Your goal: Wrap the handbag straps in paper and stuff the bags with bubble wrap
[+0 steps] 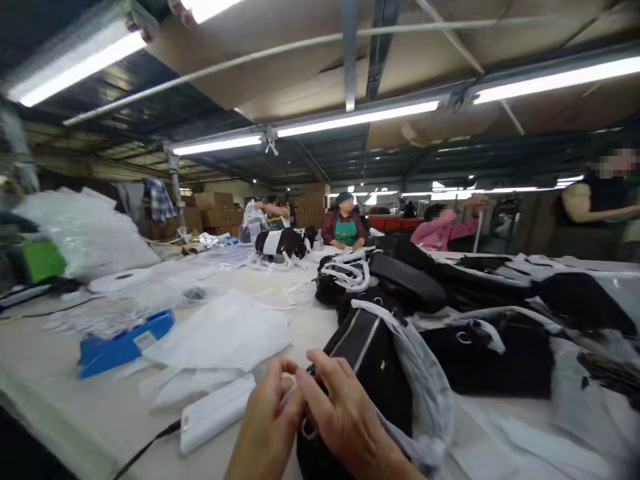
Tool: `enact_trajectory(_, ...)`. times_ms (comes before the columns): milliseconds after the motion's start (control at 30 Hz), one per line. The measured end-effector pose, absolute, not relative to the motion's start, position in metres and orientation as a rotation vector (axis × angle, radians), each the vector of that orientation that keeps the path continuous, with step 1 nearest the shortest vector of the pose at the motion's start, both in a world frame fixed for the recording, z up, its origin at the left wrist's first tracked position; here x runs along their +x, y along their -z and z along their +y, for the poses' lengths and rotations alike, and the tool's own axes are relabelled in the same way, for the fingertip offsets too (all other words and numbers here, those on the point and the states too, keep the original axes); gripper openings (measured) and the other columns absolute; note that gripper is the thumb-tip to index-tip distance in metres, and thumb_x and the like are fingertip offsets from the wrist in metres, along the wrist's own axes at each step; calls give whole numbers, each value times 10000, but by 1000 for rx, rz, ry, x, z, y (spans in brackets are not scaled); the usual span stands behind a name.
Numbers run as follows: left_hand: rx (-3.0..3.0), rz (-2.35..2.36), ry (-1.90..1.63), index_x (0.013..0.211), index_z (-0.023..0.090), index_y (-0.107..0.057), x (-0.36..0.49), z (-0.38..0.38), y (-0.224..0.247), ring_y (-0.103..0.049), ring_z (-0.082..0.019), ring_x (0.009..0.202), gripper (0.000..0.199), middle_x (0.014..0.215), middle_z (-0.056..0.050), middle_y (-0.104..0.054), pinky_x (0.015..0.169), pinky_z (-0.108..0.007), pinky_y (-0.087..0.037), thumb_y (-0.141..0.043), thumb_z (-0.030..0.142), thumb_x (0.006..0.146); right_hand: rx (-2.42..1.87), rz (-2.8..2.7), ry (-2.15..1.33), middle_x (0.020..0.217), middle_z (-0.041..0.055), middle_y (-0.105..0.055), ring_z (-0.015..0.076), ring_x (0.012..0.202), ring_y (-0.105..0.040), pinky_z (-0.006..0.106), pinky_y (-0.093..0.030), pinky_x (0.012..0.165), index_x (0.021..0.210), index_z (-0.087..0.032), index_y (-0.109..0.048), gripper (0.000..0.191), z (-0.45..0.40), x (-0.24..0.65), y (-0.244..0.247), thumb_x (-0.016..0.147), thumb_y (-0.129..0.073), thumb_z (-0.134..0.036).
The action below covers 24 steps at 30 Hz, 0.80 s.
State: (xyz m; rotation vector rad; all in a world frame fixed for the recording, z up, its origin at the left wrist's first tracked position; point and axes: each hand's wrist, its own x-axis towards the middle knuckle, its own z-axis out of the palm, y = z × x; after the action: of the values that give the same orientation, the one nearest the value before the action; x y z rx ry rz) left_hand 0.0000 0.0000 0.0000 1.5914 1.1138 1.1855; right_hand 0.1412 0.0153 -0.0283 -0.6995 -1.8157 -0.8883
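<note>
A black bag (383, 367) with a metal ring and pale wrapping along its strap lies in front of me. Over its near left end, my left hand (275, 413) and my right hand (340, 407) meet with fingertips pinched together. Both hold something small at the bag's edge that I cannot make out, as the fingers cover it. Left of my hands lies a white power strip (215, 413) with a black cord. Behind it are white sheets (225, 333) in a loose stack.
A blue tray (125, 343) is at the left, with plastic bags (95, 233) heaped behind. More black bags (485, 353) spread to the right. Across the table (30, 373) sits a person in a green apron (345, 230); other people are farther off and at the right.
</note>
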Motion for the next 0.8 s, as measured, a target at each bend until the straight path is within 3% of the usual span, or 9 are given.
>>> enact_trajectory(100, 1384, 1075, -1063, 869, 198, -478, -2, 9, 9, -372, -73, 445, 399, 526, 86, -504, 433, -193, -254, -612, 541, 714, -717, -1848, 859, 1099, 148, -585, 184, 744, -535, 312, -505, 603, 1052, -154, -604, 187, 16, 139, 31, 941, -468, -89)
enact_trajectory(233, 1283, 1051, -1037, 851, 202, -475, -6, 11, 16, -292, -54, 392, 502, 469, 93, -483, 398, -186, -162, -677, 617, 654, -720, -1820, 843, 1085, 132, -597, 165, 718, -527, 302, -509, 606, 995, -166, -624, 176, 18, 135, 36, 943, -470, -98)
enact_trajectory(367, 1331, 1038, -1168, 855, 201, -486, -5, 8, 28, -326, -61, 411, 452, 477, 84, -511, 415, -179, -184, -676, 587, 718, -738, -1769, 824, 1097, 125, -577, 166, 748, -534, 298, -529, 622, 893, -171, -620, 192, 19, 133, 44, 950, -450, -101)
enact_trajectory(500, 1268, 985, -1186, 823, 201, -500, -1, 7, 45, -270, -55, 378, 417, 447, 96, -479, 420, -192, -201, -654, 580, 741, -740, -1728, 800, 1115, 125, -553, 175, 810, -555, 299, -561, 665, 906, -159, -611, 187, 18, 133, 55, 942, -450, -71)
enact_trajectory(700, 1357, 1041, -1301, 884, 187, -525, 3, -5, 52, -454, -102, 518, 345, 534, 73, -510, 513, -206, -330, -616, 517, 840, -724, -1671, 780, 1094, 126, -568, 202, 920, -599, 305, -599, 709, 956, -170, -599, 161, 20, 133, 67, 963, -450, -108)
enact_trajectory(800, 1367, 1043, -1369, 859, 192, -530, 7, -11, 51, -466, -110, 536, 368, 562, 62, -522, 530, -216, -356, -621, 549, 839, -746, -1649, 740, 1093, 126, -574, 200, 925, -614, 301, -613, 710, 988, -172, -583, 141, 20, 133, 73, 973, -448, -137)
